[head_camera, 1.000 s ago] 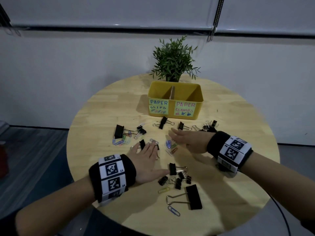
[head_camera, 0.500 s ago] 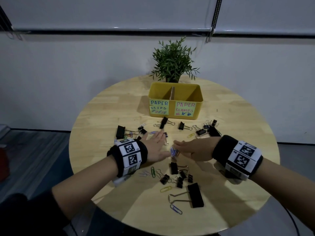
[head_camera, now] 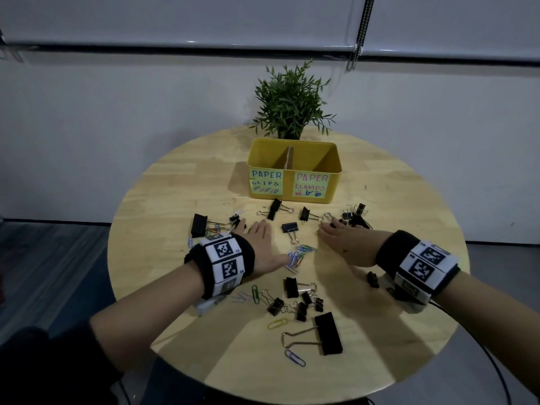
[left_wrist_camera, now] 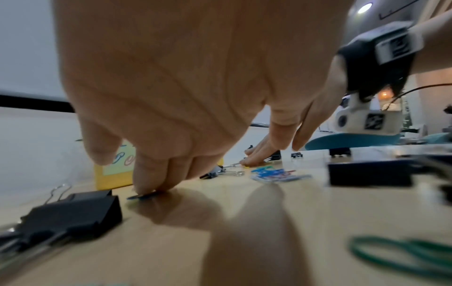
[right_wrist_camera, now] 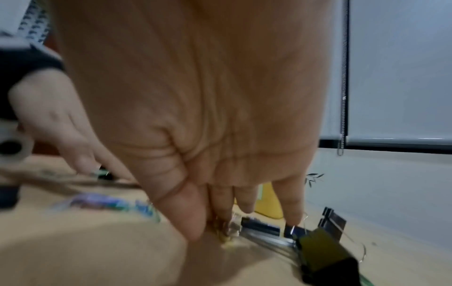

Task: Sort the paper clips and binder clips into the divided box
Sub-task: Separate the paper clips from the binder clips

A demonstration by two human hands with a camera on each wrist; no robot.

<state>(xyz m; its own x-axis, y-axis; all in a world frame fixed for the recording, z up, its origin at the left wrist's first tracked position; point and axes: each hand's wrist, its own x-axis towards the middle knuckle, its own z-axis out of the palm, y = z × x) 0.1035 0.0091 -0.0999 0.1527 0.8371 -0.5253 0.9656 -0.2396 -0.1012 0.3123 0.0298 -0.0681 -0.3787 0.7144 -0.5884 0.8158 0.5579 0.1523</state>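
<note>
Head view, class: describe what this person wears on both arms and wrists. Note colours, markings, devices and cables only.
Both forearms are bare. Each wrist carries a black padded band wrapped with a white strip of square black-and-white coded markers. Under the right wrist sits a small white camera unit, with a thin black cable trailing off it. A dark sleeve covers the left upper arm.

Both forearms reach forward; the left hand (head_camera: 264,247) and right hand (head_camera: 349,244) lie palm-down, fingers extended, fingertips (left_wrist_camera: 146,188) touching the tabletop.

plant (head_camera: 292,103) behind box (head_camera: 293,185); clips (head_camera: 298,255) — before
</note>
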